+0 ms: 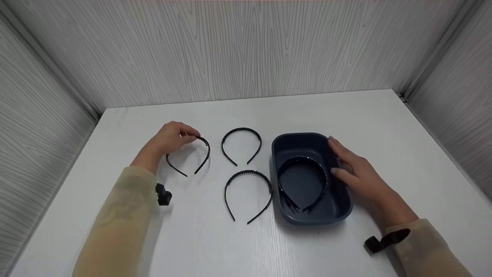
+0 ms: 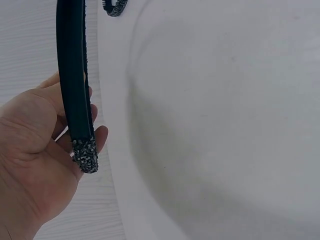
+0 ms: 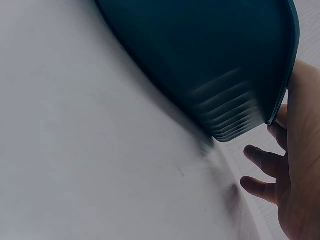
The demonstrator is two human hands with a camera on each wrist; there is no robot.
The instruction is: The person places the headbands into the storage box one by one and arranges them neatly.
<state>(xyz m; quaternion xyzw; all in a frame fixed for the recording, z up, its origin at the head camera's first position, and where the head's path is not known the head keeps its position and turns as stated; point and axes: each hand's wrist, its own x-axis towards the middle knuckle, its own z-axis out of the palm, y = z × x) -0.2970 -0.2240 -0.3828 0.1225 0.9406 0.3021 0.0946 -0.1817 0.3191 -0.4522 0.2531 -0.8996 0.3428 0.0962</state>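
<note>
My left hand (image 1: 172, 138) pinches a thin black headband (image 1: 208, 152) by the top of its arch, at the left of the table. In the left wrist view, the band (image 2: 74, 75) runs in front of the palm, smooth dark inside with a speckled glittery tip. At the right, my right hand (image 1: 359, 175) grips the side of a dark blue plastic tub (image 1: 315, 221), thumb over the rim. Inside the tub lies another black headband (image 1: 324, 182). Ridges mark the tub's outer wall (image 3: 200, 60) in the right wrist view, with several fingers spread beside it.
Between the left hand and the tub, two more toothed black headbands lie on the white table (image 1: 192, 238): a farther one (image 1: 242, 129) and a nearer one (image 1: 248, 171) right beside the tub. Pale wood-grain panels (image 1: 246, 50) enclose the back and sides.
</note>
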